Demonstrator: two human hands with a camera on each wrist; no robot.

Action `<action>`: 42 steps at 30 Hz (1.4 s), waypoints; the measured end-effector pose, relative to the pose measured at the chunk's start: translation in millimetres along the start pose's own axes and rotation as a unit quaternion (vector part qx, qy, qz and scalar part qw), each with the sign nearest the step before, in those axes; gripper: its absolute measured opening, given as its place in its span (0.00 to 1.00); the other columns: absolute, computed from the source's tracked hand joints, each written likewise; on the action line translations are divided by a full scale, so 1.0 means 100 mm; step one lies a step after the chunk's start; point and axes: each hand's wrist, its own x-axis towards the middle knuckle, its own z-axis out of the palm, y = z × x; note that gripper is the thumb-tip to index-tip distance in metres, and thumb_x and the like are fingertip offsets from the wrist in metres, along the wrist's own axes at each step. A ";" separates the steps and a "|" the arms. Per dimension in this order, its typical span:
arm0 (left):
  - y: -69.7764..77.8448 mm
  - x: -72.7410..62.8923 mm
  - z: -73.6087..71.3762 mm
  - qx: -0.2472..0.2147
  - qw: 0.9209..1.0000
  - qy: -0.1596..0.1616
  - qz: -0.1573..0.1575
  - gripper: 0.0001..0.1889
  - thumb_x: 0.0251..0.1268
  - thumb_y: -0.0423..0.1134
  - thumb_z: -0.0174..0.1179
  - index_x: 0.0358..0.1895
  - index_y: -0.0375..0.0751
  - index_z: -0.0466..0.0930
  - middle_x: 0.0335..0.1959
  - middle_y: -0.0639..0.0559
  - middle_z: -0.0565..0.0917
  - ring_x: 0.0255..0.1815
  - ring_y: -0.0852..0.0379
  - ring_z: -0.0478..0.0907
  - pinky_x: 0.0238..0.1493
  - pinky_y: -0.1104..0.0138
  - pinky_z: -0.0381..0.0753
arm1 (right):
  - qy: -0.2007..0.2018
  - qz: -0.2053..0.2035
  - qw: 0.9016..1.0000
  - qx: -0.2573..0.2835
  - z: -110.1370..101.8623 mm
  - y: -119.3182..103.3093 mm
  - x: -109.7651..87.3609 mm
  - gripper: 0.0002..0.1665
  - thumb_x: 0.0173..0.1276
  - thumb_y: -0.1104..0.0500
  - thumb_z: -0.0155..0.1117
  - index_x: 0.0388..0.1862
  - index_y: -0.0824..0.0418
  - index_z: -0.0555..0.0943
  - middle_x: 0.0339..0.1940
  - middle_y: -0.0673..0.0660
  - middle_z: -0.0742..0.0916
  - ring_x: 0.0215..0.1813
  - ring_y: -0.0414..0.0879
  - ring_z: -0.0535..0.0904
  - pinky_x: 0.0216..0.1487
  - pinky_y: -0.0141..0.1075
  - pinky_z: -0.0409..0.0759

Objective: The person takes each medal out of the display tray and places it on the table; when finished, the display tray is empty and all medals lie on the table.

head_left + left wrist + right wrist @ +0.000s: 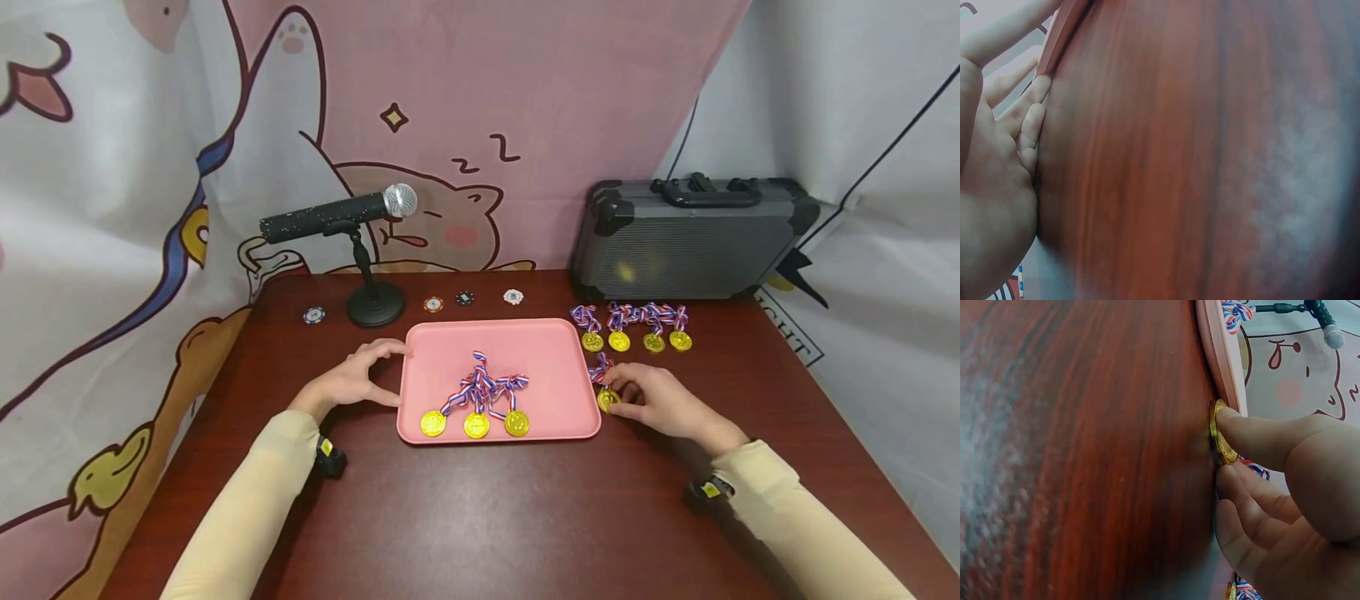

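Note:
My right hand [656,400] pinches a gold medal [608,401] on the table, just beyond the tray's right edge. In the right wrist view its thumb lies on the face of the medal [1219,428] and the fingers are at the rim. The medal's red, white and blue ribbon is partly hidden by the hand. My left hand [351,382] is spread at the left edge of the pink tray [555,350], thumb and fingertips touching the rim. Three gold medals, such as the middle medal [476,425], lie along the tray's near side, their ribbons bunched behind them.
Several more medals [618,341] lie in a row behind the right hand, before a dark hard case [690,242]. A microphone [337,214] on a stand is at the back left. Several poker chips [465,297] lie behind the tray.

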 end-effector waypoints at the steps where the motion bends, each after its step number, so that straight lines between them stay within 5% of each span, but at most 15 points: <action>1: -0.01 0.00 0.00 -0.001 1.000 0.001 0.000 0.43 0.49 0.33 0.81 0.72 0.40 0.73 0.75 0.40 0.68 0.73 0.34 0.57 0.72 0.31 0.54 | 0.001 -0.002 1.000 -0.002 0.00 -0.01 0.00 0.23 0.58 0.67 0.83 0.51 0.60 0.84 0.38 0.52 0.88 0.34 0.35 0.83 0.33 0.34 0.84; 13: 0.00 -0.01 -0.04 0.011 1.000 -0.007 0.001 0.42 0.48 0.44 0.84 0.71 0.53 0.75 0.75 0.50 0.70 0.73 0.41 0.60 0.72 0.35 0.58 | 0.024 0.020 0.998 -0.059 -0.18 -0.13 0.10 0.22 0.62 0.61 0.82 0.54 0.59 0.85 0.34 0.48 0.84 0.32 0.40 0.78 0.32 0.33 0.78; 19: -0.01 0.00 -0.06 0.020 1.000 -0.010 -0.002 0.43 0.49 0.47 0.84 0.72 0.56 0.75 0.75 0.53 0.69 0.73 0.43 0.60 0.72 0.37 0.59 | 0.026 -0.002 1.000 -0.003 -0.10 -0.32 0.28 0.21 0.64 0.64 0.79 0.55 0.61 0.84 0.33 0.46 0.85 0.30 0.39 0.78 0.30 0.33 0.78; 29: -0.03 -0.01 -0.03 0.008 1.000 -0.010 -0.006 0.42 0.49 0.46 0.83 0.72 0.56 0.75 0.75 0.51 0.69 0.74 0.42 0.59 0.72 0.35 0.60 | -0.092 -0.070 0.989 0.091 0.35 -0.79 0.60 0.22 0.70 0.62 0.74 0.61 0.62 0.81 0.40 0.52 0.88 0.39 0.41 0.84 0.40 0.37 0.87; 35: -0.01 -0.02 -0.02 -0.010 1.000 -0.007 -0.005 0.43 0.48 0.42 0.83 0.72 0.52 0.75 0.75 0.48 0.69 0.74 0.39 0.58 0.71 0.33 0.59 | -0.137 -0.115 0.982 0.054 0.57 -0.91 0.68 0.23 0.71 0.61 0.74 0.64 0.57 0.82 0.46 0.52 0.86 0.41 0.44 0.82 0.43 0.37 0.84; 42: 0.01 -0.03 -0.02 0.005 1.000 -0.007 -0.009 0.43 0.48 0.45 0.83 0.71 0.56 0.75 0.75 0.50 0.69 0.73 0.41 0.59 0.72 0.35 0.60 | -0.147 -0.129 0.980 -0.023 0.63 -1.00 0.71 0.25 0.73 0.58 0.73 0.67 0.54 0.83 0.40 0.51 0.80 0.41 0.43 0.74 0.42 0.32 0.76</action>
